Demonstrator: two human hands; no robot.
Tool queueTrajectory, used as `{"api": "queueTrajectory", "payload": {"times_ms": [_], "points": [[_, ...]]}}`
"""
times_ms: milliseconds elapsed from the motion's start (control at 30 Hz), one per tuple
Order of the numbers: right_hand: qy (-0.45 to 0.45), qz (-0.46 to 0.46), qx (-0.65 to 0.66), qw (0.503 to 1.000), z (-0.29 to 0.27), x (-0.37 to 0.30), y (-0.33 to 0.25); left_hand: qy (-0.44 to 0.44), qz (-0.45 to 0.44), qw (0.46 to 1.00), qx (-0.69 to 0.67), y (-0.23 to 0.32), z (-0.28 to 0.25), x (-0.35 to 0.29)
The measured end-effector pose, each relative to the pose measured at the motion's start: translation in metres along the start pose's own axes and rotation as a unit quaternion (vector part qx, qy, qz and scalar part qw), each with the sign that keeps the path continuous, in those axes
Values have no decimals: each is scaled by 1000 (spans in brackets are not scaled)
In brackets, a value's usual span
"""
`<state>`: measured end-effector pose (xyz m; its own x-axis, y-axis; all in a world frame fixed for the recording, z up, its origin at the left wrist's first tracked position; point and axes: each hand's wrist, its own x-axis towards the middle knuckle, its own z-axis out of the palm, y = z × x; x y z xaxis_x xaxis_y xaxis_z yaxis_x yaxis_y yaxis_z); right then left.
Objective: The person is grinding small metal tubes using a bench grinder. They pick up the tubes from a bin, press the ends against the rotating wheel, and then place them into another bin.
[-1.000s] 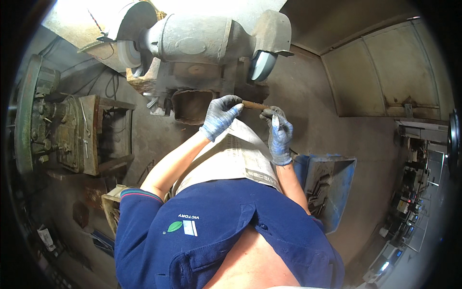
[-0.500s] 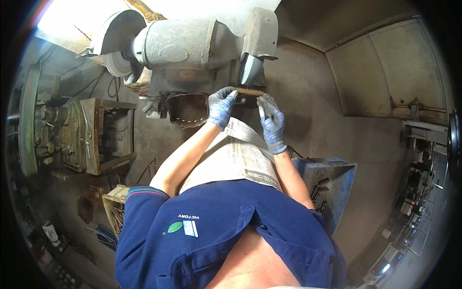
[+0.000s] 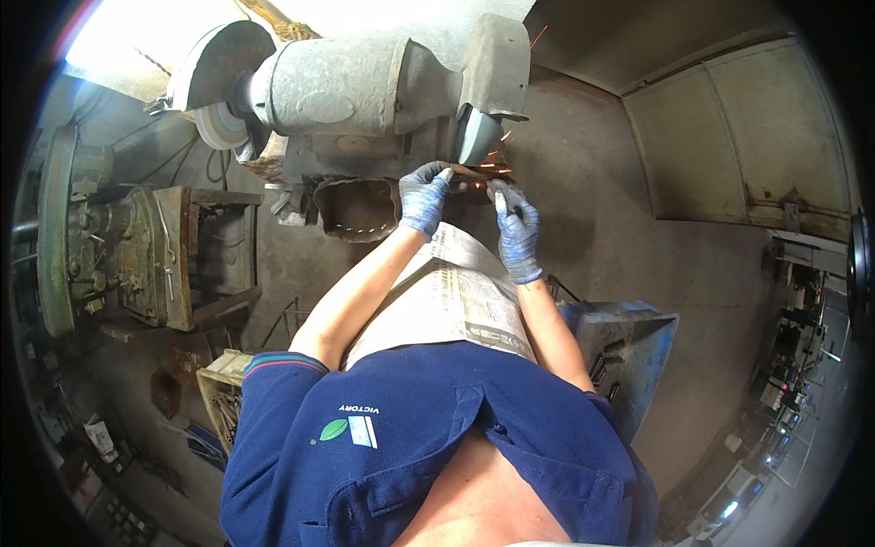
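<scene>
I have the grinding step in hand. My left hand (image 3: 422, 199) and right hand (image 3: 516, 228), both in blue gloves, are closed on 1 short rod (image 3: 467, 170), each gripping an end. The rod lies roughly level between them, its far part pressed to the right wheel (image 3: 476, 137) of the grinder (image 3: 365, 87). Sparks (image 3: 499, 157) scatter just beside the contact point, so I judge metal is coming off now.

Next move, as I judge it: keep both grips firm, hold light and even pressure against the wheel, and keep the fingers clear of the wheel face and its guard. A slip would pull the rod downward.

The grinder's left wheel (image 3: 219, 123) runs free, well apart from the hands.

Printed matter: 1 sheet of newspaper (image 3: 460, 296), pale with grey columns of print, lies across my lap below the forearms. A small badge (image 3: 351, 428), green leaf shape beside a white patch, sits on the navy shirt (image 3: 428, 447). A blue bin (image 3: 629, 337) stands at my right.
</scene>
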<state>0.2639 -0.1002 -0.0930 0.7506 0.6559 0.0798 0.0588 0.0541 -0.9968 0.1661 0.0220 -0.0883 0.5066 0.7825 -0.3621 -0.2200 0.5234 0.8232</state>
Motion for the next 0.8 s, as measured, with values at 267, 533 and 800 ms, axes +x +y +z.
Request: {"api": "queueTrajectory", "payload": {"times_ms": [267,533,800], "points": [[-38,14,44,998,31,3,2,45,-5,999,9,17,-26,7],[-40,67,66,995,3,5,16,16,1,998,66,2,-11,14],[-35,75,74,994,-10,8,19,15,-29,998,45,-2,1,19]]}}
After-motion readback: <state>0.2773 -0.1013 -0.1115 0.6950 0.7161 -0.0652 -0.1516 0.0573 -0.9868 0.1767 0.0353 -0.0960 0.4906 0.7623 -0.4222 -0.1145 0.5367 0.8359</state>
